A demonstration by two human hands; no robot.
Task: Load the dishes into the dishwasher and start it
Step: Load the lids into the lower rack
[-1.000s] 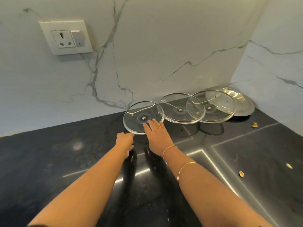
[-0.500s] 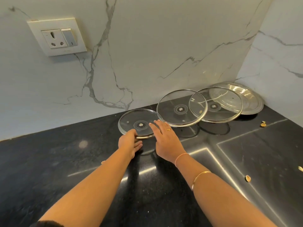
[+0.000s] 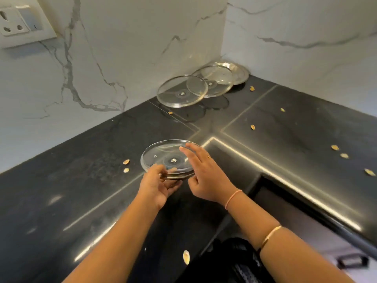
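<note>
Curled fingers (image 3: 174,185) of left hand (image 3: 158,187) on glass lid (image 3: 161,154) rim, right hand (image 3: 206,176) fingers (image 3: 189,154) flat atop.

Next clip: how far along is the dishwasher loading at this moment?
Done: nothing visibly loaded; no dishwasher is in view. In hand: the left hand grips the near rim of the small glass lid, with the right hand resting flat-fingered on top. Left: the front glass lid, the rear glass lid and the steel plate in the counter corner, then loading and starting the machine.
</note>
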